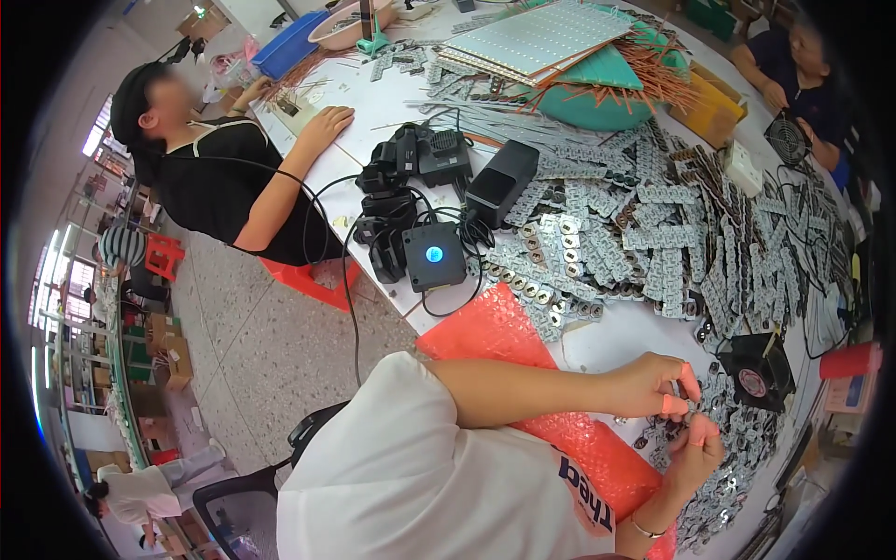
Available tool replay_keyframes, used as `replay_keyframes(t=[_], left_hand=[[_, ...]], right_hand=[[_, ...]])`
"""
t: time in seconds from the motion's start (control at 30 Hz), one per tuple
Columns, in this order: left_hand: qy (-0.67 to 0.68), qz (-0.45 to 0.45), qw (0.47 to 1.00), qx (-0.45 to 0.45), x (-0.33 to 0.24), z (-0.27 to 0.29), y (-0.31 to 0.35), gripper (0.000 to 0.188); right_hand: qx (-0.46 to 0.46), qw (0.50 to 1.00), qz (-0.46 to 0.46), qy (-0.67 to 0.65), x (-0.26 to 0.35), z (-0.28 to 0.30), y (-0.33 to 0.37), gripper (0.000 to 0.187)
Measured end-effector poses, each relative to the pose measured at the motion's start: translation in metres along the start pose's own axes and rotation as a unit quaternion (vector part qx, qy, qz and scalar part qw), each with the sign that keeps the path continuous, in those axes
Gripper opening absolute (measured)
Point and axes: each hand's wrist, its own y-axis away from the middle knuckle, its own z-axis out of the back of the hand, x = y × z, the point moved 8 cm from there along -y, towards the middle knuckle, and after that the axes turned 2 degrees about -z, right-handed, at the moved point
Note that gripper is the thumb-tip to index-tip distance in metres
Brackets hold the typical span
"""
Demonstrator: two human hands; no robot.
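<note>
My left hand [649, 384] reaches across the table from the left, its fingers bent into a pinch. My right hand [695, 455] is close beside it, thumb and fingers pressed together. Orange finger covers [690, 381] sit on several of my fingertips. The fingertips of both hands meet around a small greyish part [692, 407], too small to name exactly. Under and beyond them lies a heap of loose small metallic parts [737, 467]. Red bubble wrap [495, 329] lies under my left forearm and along the table edge.
Grey strips of small parts [667, 238] cover much of the table. A small black fan [758, 371] stands beyond my hands. Black boxes with cables [435, 255] are at the left. Green bags and white panels [541, 37] lie farther back. Another person [215, 177] sits left, another [793, 75] far right.
</note>
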Motion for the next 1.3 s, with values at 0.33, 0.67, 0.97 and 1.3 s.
replay_keyframes(t=[0.33, 0.67, 0.97, 1.3], left_hand=[[0.026, -0.001, 1.000, 0.006, 0.004, -0.001, -0.002, 0.017], [0.102, 0.077, 0.990, 0.063, 0.014, -0.015, 0.002, 0.023], [0.073, 0.134, 0.985, 0.075, 0.016, -0.005, 0.004, 0.019], [-0.003, -0.048, 0.998, 0.032, -0.002, -0.006, -0.002, 0.028]], right_hand=[[0.032, 0.999, 0.009, 0.038, 0.004, -0.007, -0.001, 0.017], [0.032, 0.991, -0.091, -0.095, -0.008, -0.003, 0.011, 0.018], [0.079, 0.984, -0.132, -0.085, -0.003, -0.026, 0.003, 0.015], [0.029, 0.983, -0.128, -0.132, -0.003, -0.018, 0.002, 0.020]])
